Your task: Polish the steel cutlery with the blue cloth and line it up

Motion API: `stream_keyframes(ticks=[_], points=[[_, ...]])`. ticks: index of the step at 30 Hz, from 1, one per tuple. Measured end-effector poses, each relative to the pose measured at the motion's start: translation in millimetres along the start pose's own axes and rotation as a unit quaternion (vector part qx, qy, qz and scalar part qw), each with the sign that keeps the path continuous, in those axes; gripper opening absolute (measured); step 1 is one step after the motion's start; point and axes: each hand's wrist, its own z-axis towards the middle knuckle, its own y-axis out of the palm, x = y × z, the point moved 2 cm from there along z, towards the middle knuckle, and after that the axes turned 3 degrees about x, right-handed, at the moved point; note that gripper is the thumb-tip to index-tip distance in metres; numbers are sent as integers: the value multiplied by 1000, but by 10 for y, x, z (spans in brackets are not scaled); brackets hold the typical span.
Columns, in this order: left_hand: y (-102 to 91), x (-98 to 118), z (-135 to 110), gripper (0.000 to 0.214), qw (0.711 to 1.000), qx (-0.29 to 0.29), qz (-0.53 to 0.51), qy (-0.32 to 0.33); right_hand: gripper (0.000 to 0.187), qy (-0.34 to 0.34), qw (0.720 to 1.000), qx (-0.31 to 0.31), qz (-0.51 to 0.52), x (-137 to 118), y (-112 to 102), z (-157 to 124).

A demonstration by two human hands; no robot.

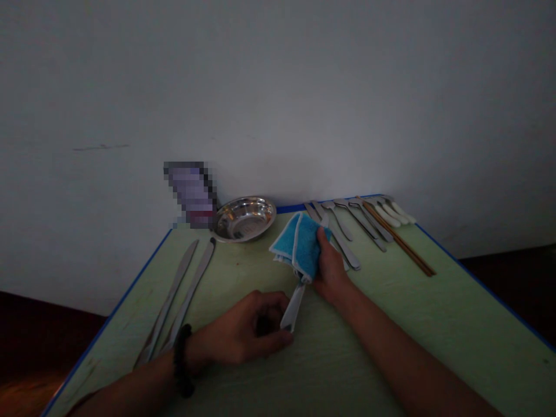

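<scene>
My left hand (245,330), with a dark beaded bracelet at the wrist, pinches the handle end of a silver table knife (294,307) above the middle of the table. My right hand (332,266) grips a folded blue cloth (299,243) with white edging, which wraps around the knife's upper part and hides most of the blade. What looks like the blade's tip shows just above the cloth. Two more table knives lie side by side on the left: one knife (174,292) and a second knife (194,289), their lower ends partly behind my left forearm.
A shiny metal bowl (246,220) stands at the back, beside a pixelated upright object (191,194) near the wall. Behind my right hand lie knives, spoons (341,223), wooden chopsticks (403,243) and several white-handled pieces (397,214). Blue trim edges the green table (434,324).
</scene>
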Motion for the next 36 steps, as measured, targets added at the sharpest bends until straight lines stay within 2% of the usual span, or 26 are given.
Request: stream_keyframes(ticks=[2,6,10,15,20,24,30,36], points=[[13,-13,14,20,1000,11,-26,-8,38,-6,999,-22,-22,17,-3,-6],[30,-70,49,22,993,77,-87,-34,37,-18,993,-86,-85,55,-5,-41],[24,-92,67,22,995,83,-53,-26,41,-57,978,-116,-163,74,-14,-46],[-15,-59,51,15,998,67,-2,1,41,-47,990,-86,-101,68,-5,-23],[-26,-42,8,10,997,39,61,8,33,-22,1000,-17,2,22,-9,20],[-2,-45,7,14,998,34,62,4,35,-11,1000,-21,0,23,-22,42],[12,-70,64,20,995,88,-43,-28,37,-46,996,-39,-59,25,-3,-34],[-21,-108,95,26,983,183,-9,-31,39,-50,993,-69,-81,28,0,-41]])
